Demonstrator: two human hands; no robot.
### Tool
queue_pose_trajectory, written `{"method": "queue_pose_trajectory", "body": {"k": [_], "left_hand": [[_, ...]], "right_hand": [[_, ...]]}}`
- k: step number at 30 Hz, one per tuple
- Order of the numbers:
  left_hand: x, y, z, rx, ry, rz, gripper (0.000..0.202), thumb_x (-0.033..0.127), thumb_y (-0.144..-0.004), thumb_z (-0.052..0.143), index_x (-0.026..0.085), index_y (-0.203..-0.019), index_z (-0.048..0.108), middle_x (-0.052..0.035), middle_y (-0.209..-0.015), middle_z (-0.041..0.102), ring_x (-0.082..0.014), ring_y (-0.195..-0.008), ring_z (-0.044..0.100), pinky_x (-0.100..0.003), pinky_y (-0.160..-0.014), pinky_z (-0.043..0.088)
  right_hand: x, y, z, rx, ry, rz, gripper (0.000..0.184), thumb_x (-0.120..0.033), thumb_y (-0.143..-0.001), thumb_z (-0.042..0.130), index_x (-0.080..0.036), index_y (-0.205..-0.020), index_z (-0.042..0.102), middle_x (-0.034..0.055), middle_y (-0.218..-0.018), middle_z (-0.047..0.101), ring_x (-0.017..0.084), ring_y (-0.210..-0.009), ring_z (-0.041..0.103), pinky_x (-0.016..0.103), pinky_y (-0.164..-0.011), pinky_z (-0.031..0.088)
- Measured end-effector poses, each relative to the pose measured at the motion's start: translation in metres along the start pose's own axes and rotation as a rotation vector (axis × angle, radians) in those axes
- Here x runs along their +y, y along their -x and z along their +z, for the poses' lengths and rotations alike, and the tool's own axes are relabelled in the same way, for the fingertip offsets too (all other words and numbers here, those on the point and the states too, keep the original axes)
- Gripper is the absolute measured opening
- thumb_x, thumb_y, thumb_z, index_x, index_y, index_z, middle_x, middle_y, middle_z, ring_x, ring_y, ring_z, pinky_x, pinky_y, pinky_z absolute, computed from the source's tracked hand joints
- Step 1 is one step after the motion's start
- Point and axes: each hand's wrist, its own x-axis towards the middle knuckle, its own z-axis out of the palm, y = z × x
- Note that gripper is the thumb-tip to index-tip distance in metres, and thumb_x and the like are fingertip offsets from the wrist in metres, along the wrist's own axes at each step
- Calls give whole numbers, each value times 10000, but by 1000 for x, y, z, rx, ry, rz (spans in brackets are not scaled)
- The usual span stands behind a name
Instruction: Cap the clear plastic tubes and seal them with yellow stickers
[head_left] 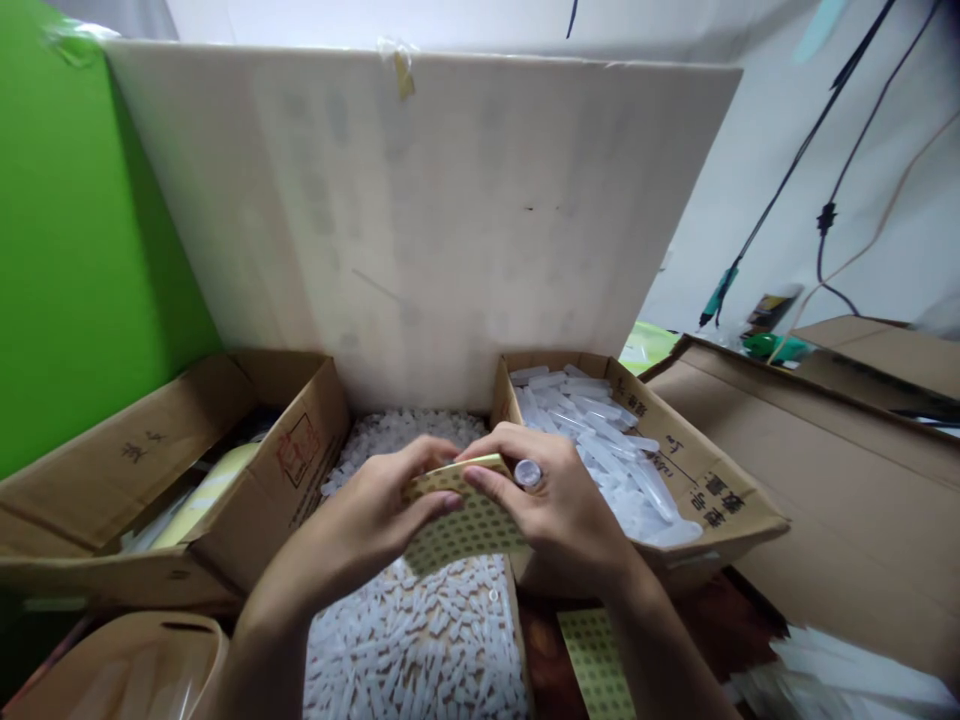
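Both hands grip a yellow sheet of small round stickers [465,530], bent over at its top edge. My left hand [401,495] pinches the sheet's left side, thumb in front. My right hand [540,500] holds its upper right corner between thumb and fingers. A small translucent tube [527,473] is also tucked in my right hand, its round end showing; the rest is hidden by the fingers. Beneath the hands lies a heap of small white plastic pieces [420,640]. Another yellow sticker sheet [596,660] lies below my right forearm, partly covered by it.
At right stands a cardboard box [705,470] of translucent tubes [600,430]. A second cardboard box [262,500] at left holds yellow material. A tan bin [180,630] is at lower left. A white board [450,220] rises behind. A teal electric screwdriver [720,295] hangs at right.
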Motion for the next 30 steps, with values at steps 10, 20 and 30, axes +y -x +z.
{"method": "queue_pose_trajectory", "body": {"k": [10, 20, 30], "left_hand": [[-41, 19, -33, -238, -327, -340, 320, 469, -925, 515, 182, -803, 583, -25, -785, 641, -177, -714, 573, -253, -615, 375], [-44, 8, -15, -357, -355, -367, 268, 329, -860, 607, 225, -1050, 766, -45, -942, 780, -214, -820, 697, -258, -657, 434], [-65, -13, 19, -246, -452, -398, 339, 386, -809, 774, 244, -1117, 776, -76, -1057, 778, -253, -961, 728, -283, -789, 504]], "right_hand": [[6, -5, -10, 270, -1014, 261, 216, -320, -808, 423, -226, -625, 488, -38, -583, 266, 148, -502, 247, 301, -495, 316], [13, 2, -13, 451, -1195, 213, 136, -120, -733, 547, -179, -847, 590, -85, -576, 272, 94, -446, 149, 178, -393, 281], [13, -2, -8, 420, -1066, 209, 60, -155, -842, 566, -188, -848, 616, -74, -599, 279, 77, -430, 198, 165, -385, 307]]}}
